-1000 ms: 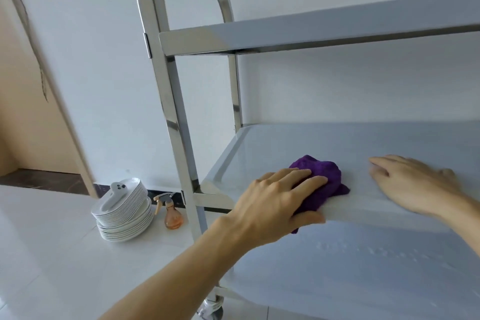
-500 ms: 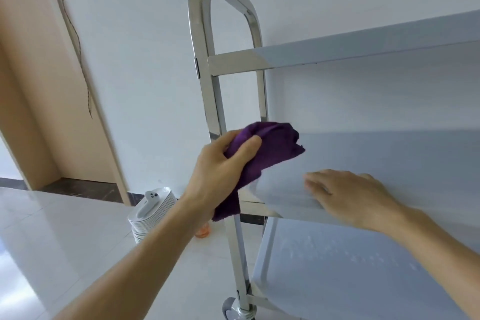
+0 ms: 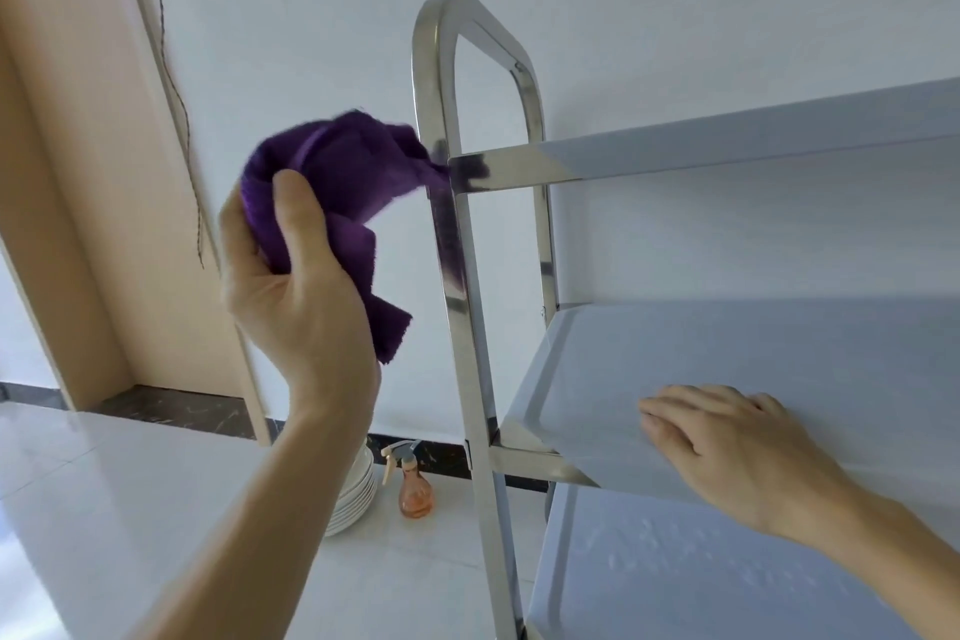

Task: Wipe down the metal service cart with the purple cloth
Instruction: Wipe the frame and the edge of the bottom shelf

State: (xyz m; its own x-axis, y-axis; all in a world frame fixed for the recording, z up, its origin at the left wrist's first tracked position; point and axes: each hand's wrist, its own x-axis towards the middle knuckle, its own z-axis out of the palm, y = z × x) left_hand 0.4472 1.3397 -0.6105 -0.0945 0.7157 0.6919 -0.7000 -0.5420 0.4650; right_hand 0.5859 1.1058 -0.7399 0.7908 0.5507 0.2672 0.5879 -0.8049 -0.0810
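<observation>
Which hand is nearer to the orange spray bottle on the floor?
Neither is clearly nearer in this view. The left hand is raised well above the spray bottle, gripping the purple cloth. The right hand rests on the middle shelf, to its right.

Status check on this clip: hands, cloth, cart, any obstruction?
Left hand grips purple cloth beside cart upright. Right hand flat on middle shelf. Nothing in the way.

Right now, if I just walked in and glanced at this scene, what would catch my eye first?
Probably the purple cloth, bunched in the left hand and raised beside the cart's shiny upright post, level with the top shelf. Next, the right hand lying flat on the front edge of the middle shelf. On the floor by the wall stand an orange spray bottle and a stack of white plates.
</observation>
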